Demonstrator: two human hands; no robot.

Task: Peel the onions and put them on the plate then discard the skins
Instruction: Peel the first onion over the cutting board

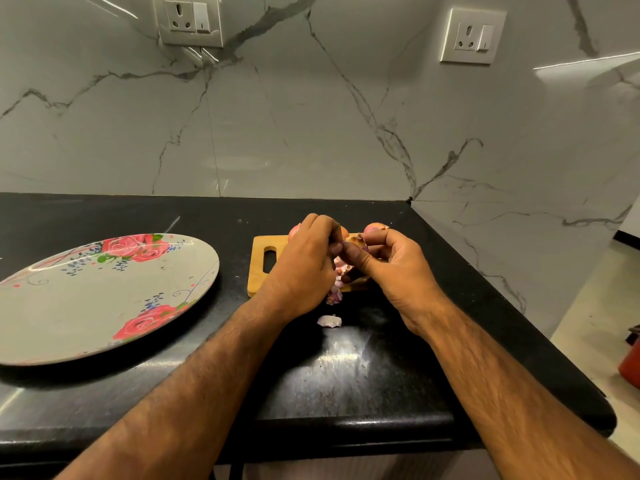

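Observation:
Above a wooden cutting board (260, 271), both my hands work on one small onion (356, 242). My right hand (394, 268) curls round it, and only its papery top shows between the fingers. My left hand (308, 265) pinches a strip of its skin. Loose purple skin pieces (335, 295) hang and lie below my hands, and one pale piece (329, 320) lies on the black counter. Another onion (375, 227) sits behind my right hand, and two more (293, 232) peek out behind my left hand. The flowered plate (104, 299) stands at the left with nothing on it.
The black counter (346, 375) ends in a front edge near me and a right edge by the floor. Marble walls with two sockets (188, 20) close off the back and the right corner. A red object (630, 362) stands on the floor at far right.

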